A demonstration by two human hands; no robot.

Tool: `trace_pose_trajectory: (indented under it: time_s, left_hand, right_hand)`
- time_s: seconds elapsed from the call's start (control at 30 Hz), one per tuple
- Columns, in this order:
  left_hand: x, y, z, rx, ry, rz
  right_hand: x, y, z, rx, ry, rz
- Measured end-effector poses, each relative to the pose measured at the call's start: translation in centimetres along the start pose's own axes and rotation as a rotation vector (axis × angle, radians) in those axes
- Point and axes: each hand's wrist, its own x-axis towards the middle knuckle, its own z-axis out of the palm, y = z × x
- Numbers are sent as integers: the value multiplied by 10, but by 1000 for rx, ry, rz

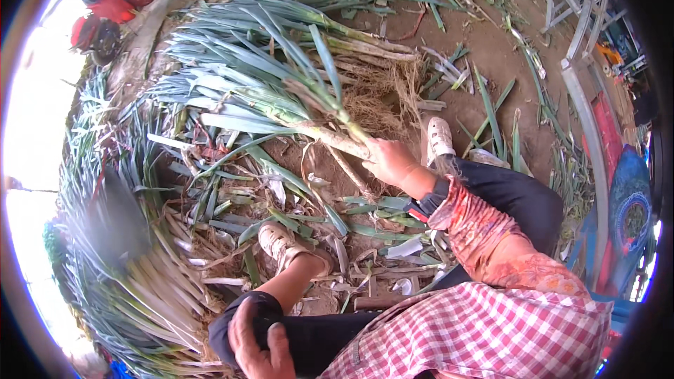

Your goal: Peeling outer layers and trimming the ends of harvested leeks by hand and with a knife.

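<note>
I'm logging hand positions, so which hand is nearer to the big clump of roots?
Right. The right hand grips stalks just on the person's side of the roots; the left hand is by the left knee, much farther away.

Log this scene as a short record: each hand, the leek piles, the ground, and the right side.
Left hand: fingers apart, holding nothing visible, at the left knee; contact unclear
Right hand: closed around a pale leek stem
Far pile: leeks, leaves leftward, roots rightward
Left pile: leeks, pale stems toward the person
Ground: brown soil, strewn with leaf scraps
Right side: metal frame
</note>
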Motion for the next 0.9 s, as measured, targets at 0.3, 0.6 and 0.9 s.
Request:
trace_pose_trajectory:
  time_s: [0.3, 0.6, 0.9]
  left_hand:
    - [135, 48, 92, -1109, 128, -251]
    - [197, 34, 92, -1383, 563, -230]
    - [201, -4, -5, -475, 832, -89]
  right_hand:
    - [-55, -54, -49, 344, 37, -178]
    - [-108, -2, -33, 635, -218, -289]
    - [-148, 110, 29, -81, -481, 253]
